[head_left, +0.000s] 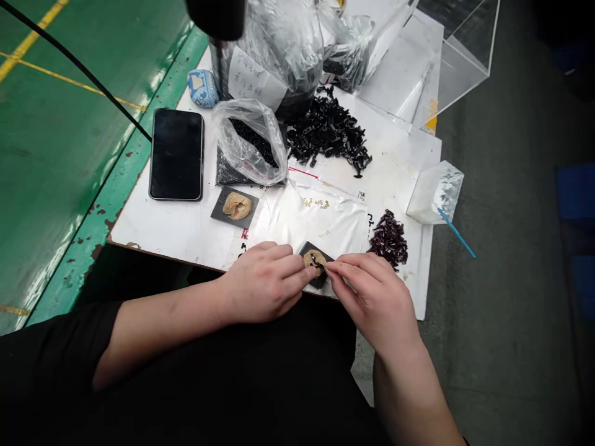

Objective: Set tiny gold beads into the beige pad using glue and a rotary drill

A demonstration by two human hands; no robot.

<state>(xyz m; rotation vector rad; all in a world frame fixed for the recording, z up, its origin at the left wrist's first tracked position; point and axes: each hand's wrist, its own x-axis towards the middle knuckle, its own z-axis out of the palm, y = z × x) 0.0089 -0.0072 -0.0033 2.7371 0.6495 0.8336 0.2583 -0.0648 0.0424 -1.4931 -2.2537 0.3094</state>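
Observation:
At the table's front edge lies a dark square block (322,280) topped with a round tan lump of putty (312,259). A small dark shiny part sits on the putty. My left hand (269,282) is closed, its fingertips gripping the block and putty from the left. From the right, my right hand (372,291) pinches thumb and forefinger together at the putty's edge; what they hold is too small to make out. Tiny gold-coloured rings (320,204) lie on a white sheet (288,214) just beyond. Beside my right hand is a pile of small dark purple parts (389,240).
A second block with putty (237,205) lies left, near a black phone (177,155). Behind are an open bag of black pieces (251,148), a heap of black parts (328,130) and a large plastic bag (288,43). A clear box (437,192) with a blue stick stands right.

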